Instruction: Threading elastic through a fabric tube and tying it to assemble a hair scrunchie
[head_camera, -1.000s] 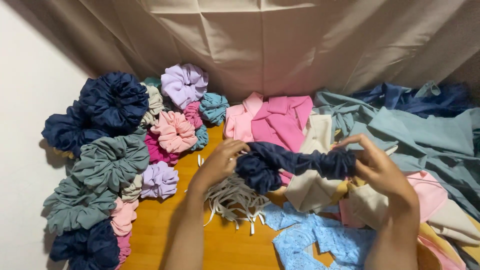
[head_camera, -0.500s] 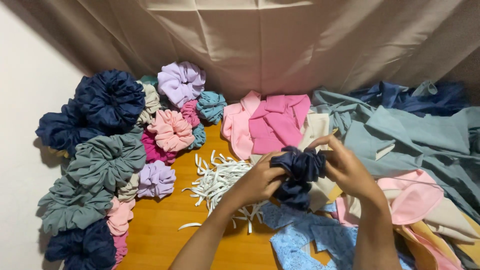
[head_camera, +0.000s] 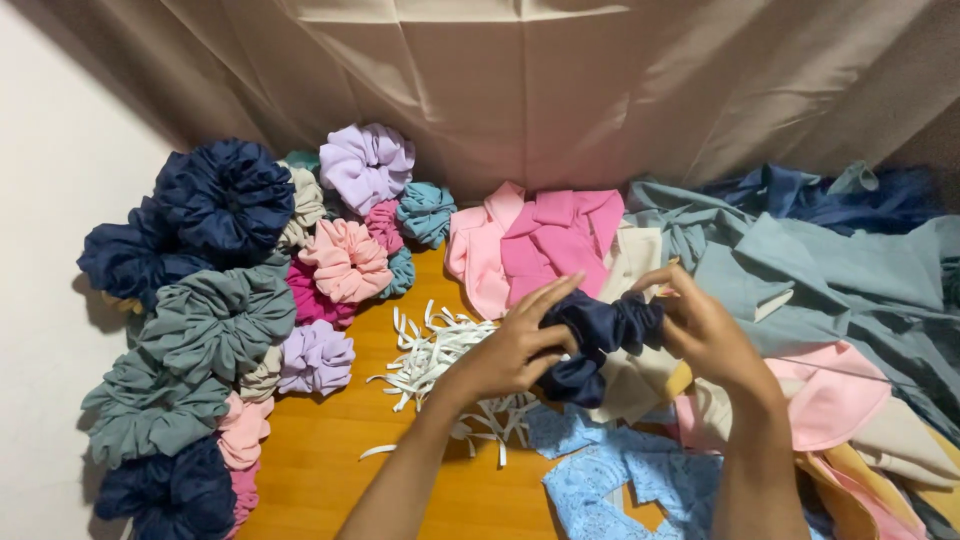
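Observation:
Both my hands hold a gathered navy-blue fabric scrunchie (head_camera: 600, 340) above the wooden table (head_camera: 330, 470). My left hand (head_camera: 510, 350) grips its left end, fingers stretched over the ruched cloth. My right hand (head_camera: 705, 330) pinches its right end with thumb and fingers. A loose bunch of white elastic strips (head_camera: 435, 360) lies on the table just left of my left hand. Part of the scrunchie hangs down below my left palm.
A pile of finished scrunchies in navy (head_camera: 225, 200), grey-green (head_camera: 215, 320), pink (head_camera: 345, 260) and lilac (head_camera: 365, 165) fills the left side. Pink cloth (head_camera: 550, 245), teal cloth (head_camera: 800, 270) and light-blue patterned cloth (head_camera: 620, 480) lie behind and right. A beige curtain (head_camera: 560, 80) hangs at the back.
The navy fabric was stretched wide between my hands a second ago. My hands have come closer together and the cloth is bunched into a short, tight gather.

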